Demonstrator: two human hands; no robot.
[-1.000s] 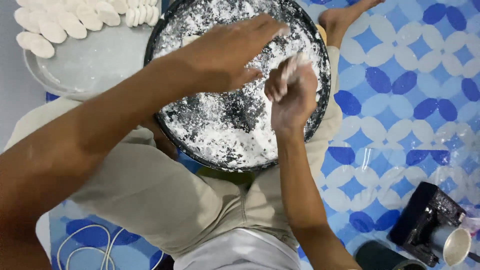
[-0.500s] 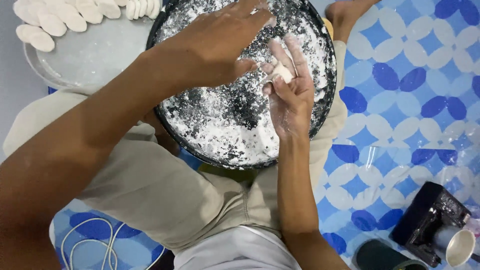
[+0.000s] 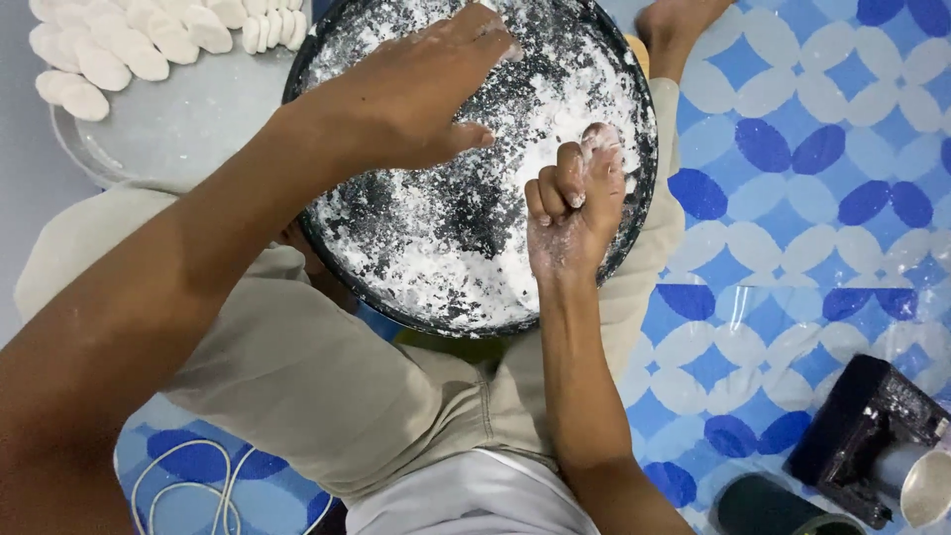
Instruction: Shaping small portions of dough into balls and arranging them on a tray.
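While you sit cross-legged on the patterned blue floor mat, a round black pan dusted with white flour rests on your lap. Your left hand lies spread and flat, palm down, over the pan's upper half, fingertips in the flour, gripping nothing. Your right hand is curled into a loose fist at the pan's right side; whether it encloses anything, I cannot tell. Both hands are floured. Upper left, just beside the pan, a grey tray carries rows of pale dough pieces. A white cord lies lower left.
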